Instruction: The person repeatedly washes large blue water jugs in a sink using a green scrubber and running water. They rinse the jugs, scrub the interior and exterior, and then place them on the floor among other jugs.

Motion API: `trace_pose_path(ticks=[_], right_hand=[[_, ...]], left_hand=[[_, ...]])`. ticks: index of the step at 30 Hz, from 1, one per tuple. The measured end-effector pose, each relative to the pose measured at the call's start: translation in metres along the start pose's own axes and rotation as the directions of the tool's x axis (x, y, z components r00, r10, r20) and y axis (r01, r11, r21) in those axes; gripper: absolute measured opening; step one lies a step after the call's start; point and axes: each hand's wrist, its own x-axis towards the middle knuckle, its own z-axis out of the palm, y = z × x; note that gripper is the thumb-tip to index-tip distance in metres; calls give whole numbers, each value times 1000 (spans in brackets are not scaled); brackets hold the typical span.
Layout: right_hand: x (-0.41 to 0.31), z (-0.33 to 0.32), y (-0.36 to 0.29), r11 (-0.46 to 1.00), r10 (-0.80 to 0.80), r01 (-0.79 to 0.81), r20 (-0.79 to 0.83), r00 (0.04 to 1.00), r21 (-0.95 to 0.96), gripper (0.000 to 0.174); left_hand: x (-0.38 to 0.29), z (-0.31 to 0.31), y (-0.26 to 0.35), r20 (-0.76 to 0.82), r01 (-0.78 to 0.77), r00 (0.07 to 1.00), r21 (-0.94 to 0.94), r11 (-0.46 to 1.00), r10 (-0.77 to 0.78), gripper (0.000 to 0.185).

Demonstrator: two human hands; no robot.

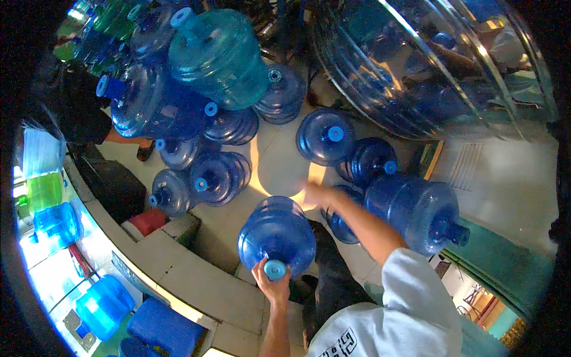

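A large blue plastic water-cooler jug (pixel 279 238) is tilted in front of me, its light-blue cap (pixel 275 270) towards my body. My left hand (pixel 274 288) grips the neck just below that cap. Blurred by motion, my right hand (pixel 316 195) is beside the far, bottom end of the same jug. Whether its fingers touch the jug or are closed cannot be made out. Close to my right forearm stands another blue jug (pixel 345 223), partly hidden by the arm.
More capped blue jugs (pixel 328 136) stand on the tiled floor (pixel 279 163). A teal jug (pixel 218 58) sits among stacked jugs at the upper left. A ribbed shiny metal tank (pixel 428 76) bulges in at the upper right. A tiled ledge (pixel 196 281) curves along the left. A person in dark clothes (pixel 71 102) is at the far left.
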Motion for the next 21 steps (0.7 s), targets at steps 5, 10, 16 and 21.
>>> trace_pose_path(ticks=[5,10,16,21], right_hand=[[-80,102,-79,903,-429,403,-299,853,-147,99],[-55,121,-18,967,-200,255,-587,785,10,84],[-31,107,62,974,225,-180,-493,840,138,76],[-25,130,107,880,402,-475,-519,754,-10,85]], left_hand=[[36,21,28,80,-40,996,-31,999,42,72],[53,33,38,400,-92,891,-307,947,216,101],[14,13,-14,485,-413,791,-24,910,372,104],[-68,-48,-106,671,266,659,215,940,-340,91]])
